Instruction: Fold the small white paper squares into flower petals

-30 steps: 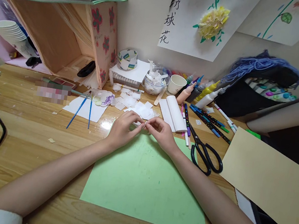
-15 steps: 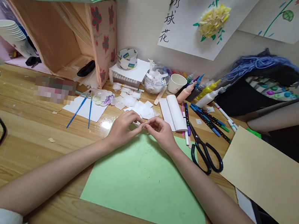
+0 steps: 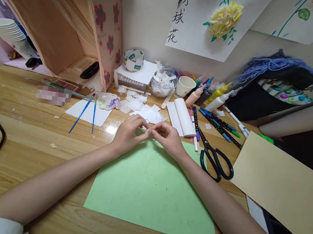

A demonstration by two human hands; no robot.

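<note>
My left hand (image 3: 130,133) and my right hand (image 3: 168,138) meet fingertip to fingertip over the far edge of a green sheet of paper (image 3: 156,196). Between them they pinch a small piece of white paper (image 3: 150,130), mostly covered by the fingers. Just beyond the hands lies a pile of white paper squares (image 3: 148,114). A folded white paper (image 3: 182,117) rests right of that pile. Black-handled scissors (image 3: 215,160) lie beside my right forearm, close to the sheet's right edge.
Two blue paintbrushes (image 3: 81,117) lie at left near a paint-smeared palette (image 3: 108,102). Behind stand a plastic bowl of paper scraps (image 3: 163,84), a paper cup (image 3: 185,86) and paint bottles (image 3: 194,96). Several markers (image 3: 220,129) and a yellow board (image 3: 282,188) are at right.
Both hands stay almost in place, still pinching the small piece of white paper, with only a slight shift of the fingertips. The view has tilted very slightly.
</note>
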